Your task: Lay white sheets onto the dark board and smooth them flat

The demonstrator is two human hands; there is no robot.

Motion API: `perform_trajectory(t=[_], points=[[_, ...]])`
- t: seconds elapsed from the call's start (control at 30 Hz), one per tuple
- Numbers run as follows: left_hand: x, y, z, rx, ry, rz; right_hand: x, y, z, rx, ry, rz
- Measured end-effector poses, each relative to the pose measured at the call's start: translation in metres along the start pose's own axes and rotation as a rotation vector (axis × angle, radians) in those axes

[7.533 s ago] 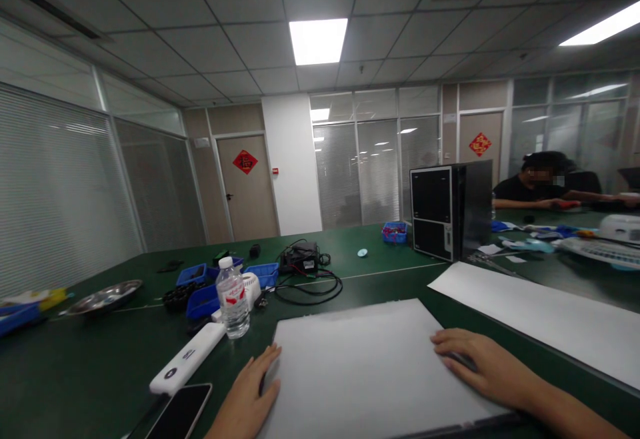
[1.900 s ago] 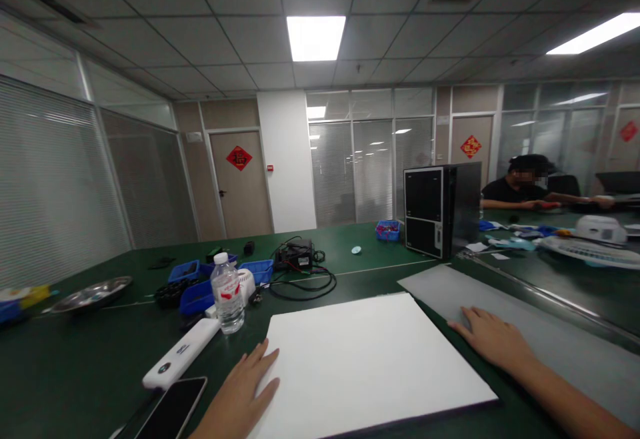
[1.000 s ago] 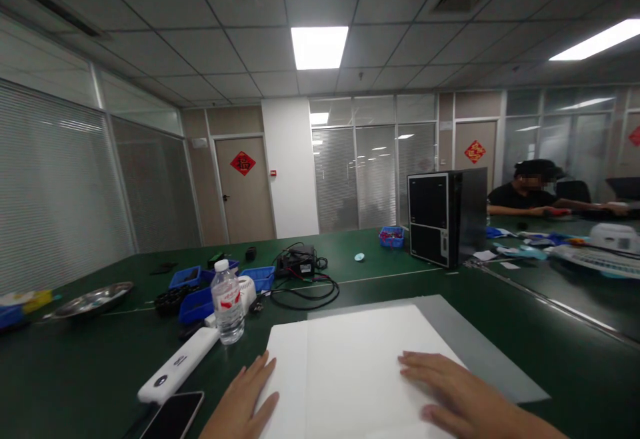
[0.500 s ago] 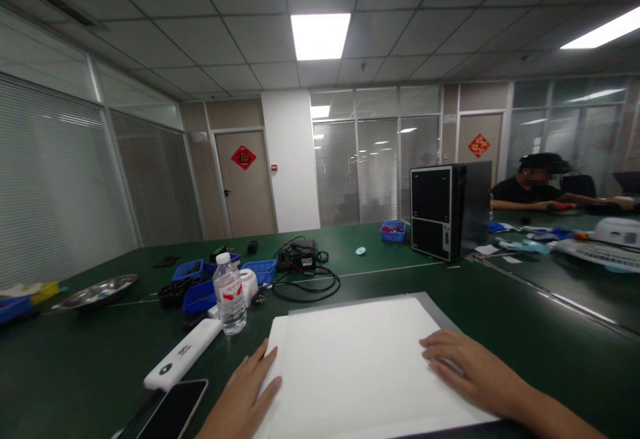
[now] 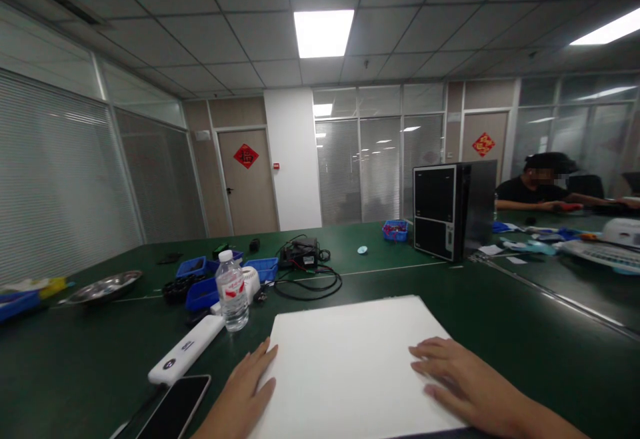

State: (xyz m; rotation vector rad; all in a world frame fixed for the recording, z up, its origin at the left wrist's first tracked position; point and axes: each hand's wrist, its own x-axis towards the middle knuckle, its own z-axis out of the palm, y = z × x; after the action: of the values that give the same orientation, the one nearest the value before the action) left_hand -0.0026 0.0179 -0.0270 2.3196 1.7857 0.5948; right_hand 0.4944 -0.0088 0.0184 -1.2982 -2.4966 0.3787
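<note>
A large white sheet or stack of sheets lies flat on the green table in front of me. I cannot tell how many layers it has. At its left edge rests my left hand, fingers apart, with the fingertips on the border of the white surface. My right hand lies over the right edge, its fingers stretched out across the white surface. Neither hand grips anything. Close to my left hand are a black-screened phone, a white power bank-like bar and a clear water bottle.
Behind the bottle stand blue bins and a black adapter with coiled cable. A metal dish sits at the left. A black computer tower stands at the back right. Across the table sits a person.
The grey layer that showed along the back and right of the white sheet is no longer visible; the edges now look even. My right hand has shifted slightly left.
</note>
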Motion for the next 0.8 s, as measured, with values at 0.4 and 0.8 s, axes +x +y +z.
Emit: perform_trajectory(t=[0.4,0.8], points=[[-0.001,0.002,-0.003,0.016,-0.015,0.035,0.001,-0.007,0.0,-0.003,-0.013,-0.033],[-0.003,0.009,-0.002,0.109,-0.007,0.028,0.006,0.043,0.013,-0.041,0.385,0.448]])
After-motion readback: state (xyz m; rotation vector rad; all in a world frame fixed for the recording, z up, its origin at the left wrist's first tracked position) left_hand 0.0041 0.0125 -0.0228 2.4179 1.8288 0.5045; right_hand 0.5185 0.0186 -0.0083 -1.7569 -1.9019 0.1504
